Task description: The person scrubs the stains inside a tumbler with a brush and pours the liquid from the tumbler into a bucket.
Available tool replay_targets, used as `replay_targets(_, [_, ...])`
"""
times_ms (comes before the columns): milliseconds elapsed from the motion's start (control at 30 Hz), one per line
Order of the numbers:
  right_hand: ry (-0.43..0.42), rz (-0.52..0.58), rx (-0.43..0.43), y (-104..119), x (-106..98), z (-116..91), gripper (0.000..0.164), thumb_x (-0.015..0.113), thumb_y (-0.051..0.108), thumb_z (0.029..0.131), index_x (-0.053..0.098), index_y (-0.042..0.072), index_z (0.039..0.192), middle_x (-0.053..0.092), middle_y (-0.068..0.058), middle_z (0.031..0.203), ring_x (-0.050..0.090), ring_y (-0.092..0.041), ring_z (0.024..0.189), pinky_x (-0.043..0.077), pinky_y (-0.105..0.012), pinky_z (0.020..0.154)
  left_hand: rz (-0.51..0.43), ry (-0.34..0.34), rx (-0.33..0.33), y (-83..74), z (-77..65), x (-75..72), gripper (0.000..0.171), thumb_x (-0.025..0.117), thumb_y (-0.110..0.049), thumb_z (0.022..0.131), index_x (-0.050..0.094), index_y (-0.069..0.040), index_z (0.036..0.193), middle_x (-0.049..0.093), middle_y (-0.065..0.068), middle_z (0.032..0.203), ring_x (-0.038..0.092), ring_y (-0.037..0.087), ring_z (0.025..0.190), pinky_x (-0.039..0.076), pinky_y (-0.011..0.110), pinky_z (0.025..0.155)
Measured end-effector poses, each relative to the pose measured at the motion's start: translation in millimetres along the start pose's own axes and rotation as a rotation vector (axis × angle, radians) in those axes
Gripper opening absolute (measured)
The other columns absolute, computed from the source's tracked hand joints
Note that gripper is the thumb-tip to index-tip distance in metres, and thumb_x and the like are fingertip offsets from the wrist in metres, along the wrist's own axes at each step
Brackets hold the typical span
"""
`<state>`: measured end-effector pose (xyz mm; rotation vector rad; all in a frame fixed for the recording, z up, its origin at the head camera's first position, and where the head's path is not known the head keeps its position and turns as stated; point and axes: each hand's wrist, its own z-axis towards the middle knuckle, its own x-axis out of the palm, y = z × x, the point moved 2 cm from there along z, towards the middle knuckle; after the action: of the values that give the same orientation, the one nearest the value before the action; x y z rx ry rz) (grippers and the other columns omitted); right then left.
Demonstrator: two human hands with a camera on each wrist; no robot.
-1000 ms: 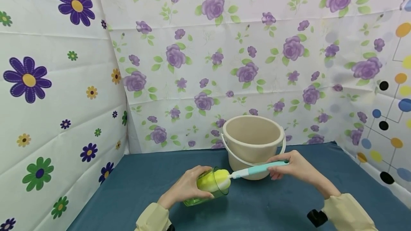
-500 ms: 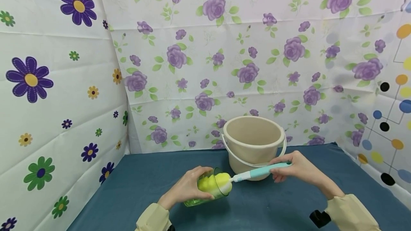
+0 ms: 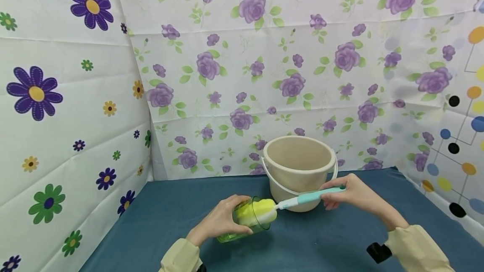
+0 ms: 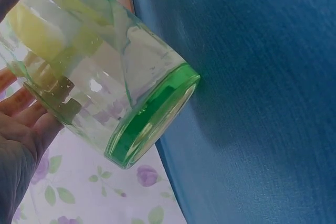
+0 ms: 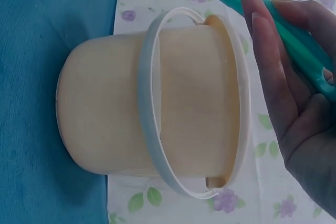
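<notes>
My left hand (image 3: 223, 220) grips a clear green glass cup (image 4: 89, 61), tilted on its side with its mouth toward the right. A sponge cup brush, with a yellow and white head (image 3: 267, 211), reaches into that mouth; part of the head shows outside the rim. In the left wrist view the yellow sponge (image 4: 34, 32) is visible through the cup wall, and the green base (image 4: 152, 116) faces the table. My right hand (image 3: 349, 194) pinches the brush's teal handle (image 3: 311, 196) between thumb and fingers. The handle (image 5: 283, 22) also crosses the upper right of the right wrist view.
A cream bucket (image 3: 298, 171) with a white bail handle (image 5: 149, 98) stands upright just behind the brush handle. A dark blue cloth (image 3: 181, 200) covers the table. Flower-printed sheets (image 3: 227, 74) hang along the back and sides.
My right hand has shifted slightly right, drawing the brush head a little farther out of the cup. The left hand and cup stay in nearly the same place.
</notes>
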<state>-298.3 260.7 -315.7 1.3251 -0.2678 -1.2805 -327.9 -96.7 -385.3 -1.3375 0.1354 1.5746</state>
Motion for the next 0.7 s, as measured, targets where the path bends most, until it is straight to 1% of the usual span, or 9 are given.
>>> replay_targets(100, [0.021,-0.003,0.003,-2.4,-0.8,-1.8,0.025,0.06,0.005,0.087,0.06,-0.011,0.105,0.065,-0.015,0.076,0.062,-0.033,0.063,0.05,-0.044,0.054,-0.005,0.007,0.003,0.1,0.0,0.2,0.075,0.072,-0.053,0.069,0.047,-0.018,0.13,0.05,-0.005,0.116,0.049,0.012,0.101,0.043,0.035,0.081])
replay_targets(267, [0.045,0.008,0.002,-3.6,0.0,-2.7,0.026,0.061,0.005,0.087,0.059,-0.012,0.106,0.065,-0.016,0.076,0.062,-0.033,0.063,0.049,-0.045,0.054,-0.011,0.014,0.006,0.3,0.5,0.4,0.074,0.072,-0.053,0.069,0.047,-0.018,0.129,0.05,-0.006,0.113,0.049,0.01,0.099,0.044,0.034,0.079])
replay_targets(400, [0.037,0.025,-0.007,-2.7,0.0,-1.4,0.025,0.06,0.003,0.087,0.06,-0.012,0.106,0.065,-0.015,0.076,0.062,-0.033,0.063,0.049,-0.044,0.053,-0.002,0.007,0.01,-0.1,1.7,-0.2,0.074,0.072,-0.053,0.068,0.047,-0.018,0.129,0.05,-0.006,0.114,0.049,0.01,0.099,0.044,0.033,0.079])
replay_targets(500, [0.022,0.033,-0.018,2.1,0.6,0.3,0.022,0.058,0.0,0.087,0.06,-0.011,0.105,0.065,-0.015,0.076,0.062,-0.032,0.063,0.049,-0.044,0.053,0.004,0.004,0.005,-0.4,2.2,-0.6,0.075,0.072,-0.053,0.068,0.047,-0.018,0.129,0.05,-0.005,0.116,0.05,0.01,0.098,0.044,0.032,0.078])
replay_targets(633, [0.003,0.024,-0.028,9.7,1.4,2.9,0.019,0.058,-0.002,0.086,0.061,-0.012,0.103,0.064,-0.019,0.075,0.062,-0.034,0.062,0.049,-0.044,0.052,0.004,0.006,-0.009,-0.7,2.4,-0.8,0.075,0.073,-0.053,0.067,0.047,-0.018,0.129,0.05,-0.004,0.117,0.05,0.01,0.097,0.044,0.031,0.077])
replay_targets(700, [-0.002,0.022,-0.027,8.0,0.5,3.7,0.019,0.058,-0.002,0.086,0.061,-0.012,0.103,0.064,-0.02,0.075,0.062,-0.033,0.062,0.049,-0.044,0.052,0.002,0.007,-0.014,-0.9,2.5,-0.8,0.075,0.073,-0.053,0.067,0.047,-0.019,0.129,0.05,-0.005,0.117,0.05,0.011,0.097,0.044,0.032,0.077])
